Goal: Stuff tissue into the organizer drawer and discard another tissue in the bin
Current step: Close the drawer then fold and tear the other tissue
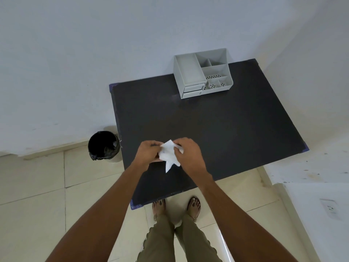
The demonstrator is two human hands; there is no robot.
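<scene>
My left hand (148,153), right hand (188,154) pinch crumpled tissue (169,156); loose corner points toward me; upper edge hidden under fingers.

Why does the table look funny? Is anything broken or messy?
Nothing is spilled. The table has worn corners, the organizer overhangs its far edge, drawers shut. Both hands, left hand and right hand, hold a crumpled tissue.

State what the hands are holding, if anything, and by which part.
Both hands hold one crumpled white paper tissue above the black table: the left hand grips its left side, the right hand its upper right edge; a corner hangs free below.
</scene>
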